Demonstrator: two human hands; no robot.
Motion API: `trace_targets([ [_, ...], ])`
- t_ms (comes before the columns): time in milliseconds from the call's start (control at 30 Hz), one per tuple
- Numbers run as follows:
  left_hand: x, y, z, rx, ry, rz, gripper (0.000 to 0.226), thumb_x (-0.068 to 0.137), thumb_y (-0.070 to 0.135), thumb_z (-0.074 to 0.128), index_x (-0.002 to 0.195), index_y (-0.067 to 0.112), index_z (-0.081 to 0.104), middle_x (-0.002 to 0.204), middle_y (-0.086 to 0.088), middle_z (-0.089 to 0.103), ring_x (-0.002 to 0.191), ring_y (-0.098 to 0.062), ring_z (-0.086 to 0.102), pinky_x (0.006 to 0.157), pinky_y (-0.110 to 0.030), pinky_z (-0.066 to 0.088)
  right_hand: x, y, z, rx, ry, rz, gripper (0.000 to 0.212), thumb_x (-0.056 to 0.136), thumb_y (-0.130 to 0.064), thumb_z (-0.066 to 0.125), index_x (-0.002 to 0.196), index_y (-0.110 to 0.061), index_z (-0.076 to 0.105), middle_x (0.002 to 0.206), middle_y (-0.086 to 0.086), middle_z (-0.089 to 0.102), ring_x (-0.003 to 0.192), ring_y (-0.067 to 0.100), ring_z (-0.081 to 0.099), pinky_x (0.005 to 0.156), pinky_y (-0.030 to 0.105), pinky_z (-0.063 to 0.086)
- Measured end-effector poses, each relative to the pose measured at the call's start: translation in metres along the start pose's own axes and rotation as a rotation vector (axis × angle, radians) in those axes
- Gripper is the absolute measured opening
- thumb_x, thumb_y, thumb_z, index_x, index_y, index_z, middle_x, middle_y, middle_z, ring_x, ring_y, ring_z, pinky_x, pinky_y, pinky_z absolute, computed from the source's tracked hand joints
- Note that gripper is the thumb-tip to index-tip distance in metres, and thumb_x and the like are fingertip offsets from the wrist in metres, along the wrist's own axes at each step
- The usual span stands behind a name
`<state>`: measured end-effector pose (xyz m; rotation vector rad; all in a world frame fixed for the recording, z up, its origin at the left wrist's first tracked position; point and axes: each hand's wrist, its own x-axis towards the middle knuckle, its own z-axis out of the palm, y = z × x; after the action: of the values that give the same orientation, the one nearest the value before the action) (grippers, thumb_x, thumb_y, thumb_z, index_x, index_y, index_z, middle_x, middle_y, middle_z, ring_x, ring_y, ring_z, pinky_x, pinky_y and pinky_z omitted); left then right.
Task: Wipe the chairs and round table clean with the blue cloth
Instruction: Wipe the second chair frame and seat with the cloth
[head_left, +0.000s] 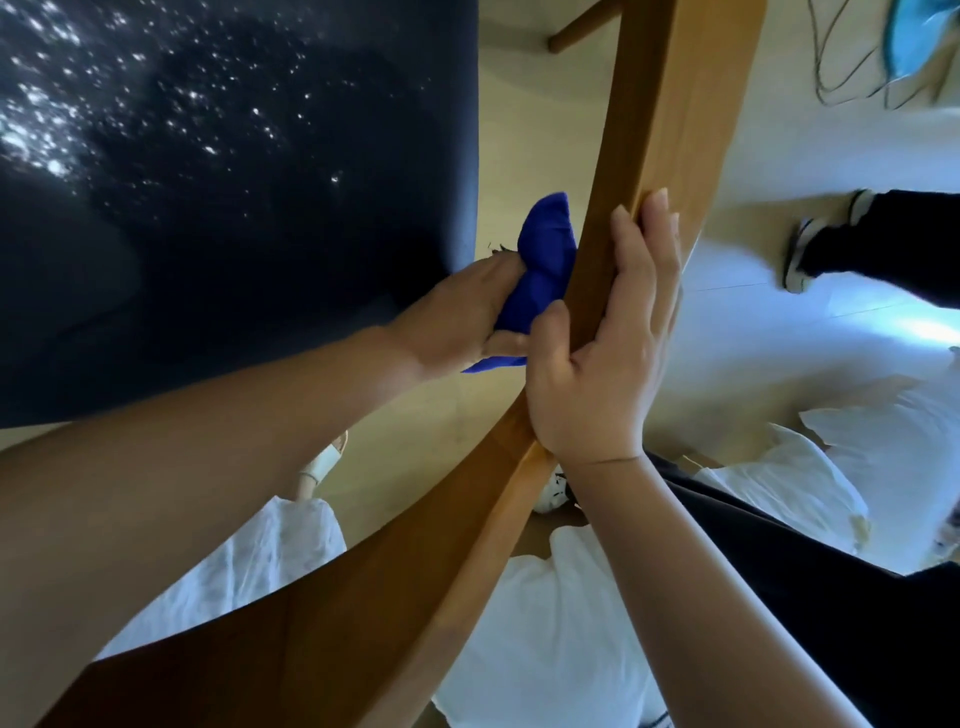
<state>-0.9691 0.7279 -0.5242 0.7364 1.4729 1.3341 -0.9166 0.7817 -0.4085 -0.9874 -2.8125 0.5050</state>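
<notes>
I look straight down on a chair with a curved wooden backrest (670, 93) and a dark navy seat cushion (218, 208). My left hand (462, 312) is closed around the bunched blue cloth (545, 260), which is pressed against the inner face of the backrest, between backrest and seat. My right hand (602, 353) wraps the top edge of the backrest from the outer side, thumb inside, fingers flat along the wood. The round table is not in view.
Pale wood floor (519, 130) shows under the chair. Another person's dark trouser leg and shoe (810, 249) stand at the right. White bedding (883, 447) lies at lower right. Cables (852, 67) and a light-blue object (914, 36) lie at top right.
</notes>
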Motion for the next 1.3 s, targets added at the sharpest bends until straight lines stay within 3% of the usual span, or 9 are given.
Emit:
trace_targets([
  [133,0.005,-0.026,0.008,0.499,0.017,0.087,0.085,0.081,0.071,0.024,0.108,-0.004,0.055,0.099,-0.014,0.06,0.099,-0.031,0.056,0.103,-0.032,0.021,0.0,0.0,0.0,-0.021,0.011,0.0,0.054,0.078,-0.007,0.048,0.131,0.003,0.044,0.145,0.021,0.034,0.138,0.027,0.021,0.116,0.032,0.017],
  [333,0.009,-0.048,0.015,0.705,0.1,-0.144,0.045,0.082,0.042,0.053,0.115,0.011,0.051,0.108,-0.005,0.061,0.111,-0.021,0.052,0.113,-0.031,0.006,-0.001,-0.001,0.002,-0.05,-0.012,0.01,0.055,0.077,-0.008,0.045,0.132,0.002,0.044,0.146,0.02,0.033,0.138,0.026,0.019,0.116,0.024,0.012],
  [467,0.002,-0.027,-0.001,0.643,0.123,-0.185,0.023,0.087,0.031,0.048,0.098,0.011,0.052,0.087,-0.003,0.063,0.092,-0.023,0.059,0.109,-0.03,0.012,-0.001,-0.001,-0.001,-0.103,-0.055,0.012,0.057,0.078,-0.012,0.044,0.134,0.0,0.042,0.148,0.018,0.03,0.139,0.025,0.017,0.114,0.017,0.008],
  [633,-0.036,0.022,-0.039,0.436,0.191,-0.183,0.024,0.083,0.023,0.059,0.089,0.013,0.038,0.081,-0.001,0.051,0.074,-0.023,0.048,0.069,-0.031,0.036,-0.002,-0.006,-0.001,-0.246,-0.084,-0.022,0.059,0.078,-0.017,0.044,0.135,-0.006,0.041,0.149,0.02,0.028,0.139,0.034,0.018,0.11,0.051,0.03],
  [700,-0.051,0.041,-0.05,0.437,0.224,-0.206,0.026,0.082,0.026,0.061,0.089,0.014,0.038,0.082,-0.001,0.053,0.074,-0.026,0.053,0.067,-0.032,0.042,-0.003,-0.007,-0.001,-0.319,-0.123,-0.039,0.055,0.08,-0.019,0.045,0.134,-0.011,0.042,0.151,0.02,0.024,0.14,0.037,0.016,0.108,0.057,0.029],
  [867,-0.084,0.07,-0.061,0.254,0.323,-0.275,0.03,0.081,0.031,0.065,0.09,0.015,0.04,0.079,0.002,0.053,0.075,-0.023,0.056,0.065,-0.03,0.041,-0.006,-0.017,-0.009,-0.395,-0.273,-0.147,0.043,0.09,-0.024,0.039,0.128,-0.007,0.049,0.145,0.019,0.038,0.138,0.035,0.025,0.113,0.044,0.011],
  [967,-0.107,0.078,-0.07,0.069,0.404,-0.394,0.038,0.078,0.036,0.069,0.101,0.014,0.048,0.091,0.0,0.063,0.081,-0.018,0.06,0.072,-0.034,0.049,-0.008,-0.053,-0.011,-0.094,-0.5,-0.233,0.05,0.096,-0.038,0.033,0.136,-0.008,0.043,0.141,0.01,0.045,0.136,0.023,0.033,0.114,0.033,0.014],
  [1133,-0.153,0.087,-0.1,-0.325,0.558,-0.376,0.023,0.089,0.014,0.051,0.111,0.019,0.056,0.09,0.003,0.066,0.083,-0.01,0.065,0.07,-0.026,0.053,-0.006,-0.138,0.024,0.694,-0.8,0.126,0.06,0.093,-0.04,0.05,0.145,-0.028,0.023,0.141,-0.007,0.035,0.125,0.001,0.037,0.103,0.018,0.032],
  [1300,-0.216,0.089,-0.123,-0.339,0.847,-0.452,0.04,0.075,0.009,0.046,0.111,0.024,0.054,0.088,-0.001,0.065,0.081,-0.016,0.062,0.077,-0.038,0.051,-0.004,-0.204,0.071,0.808,-1.173,0.187,0.055,0.088,-0.038,0.06,0.137,-0.031,0.037,0.12,-0.01,0.055,0.106,0.006,0.057,0.092,0.026,0.047],
])
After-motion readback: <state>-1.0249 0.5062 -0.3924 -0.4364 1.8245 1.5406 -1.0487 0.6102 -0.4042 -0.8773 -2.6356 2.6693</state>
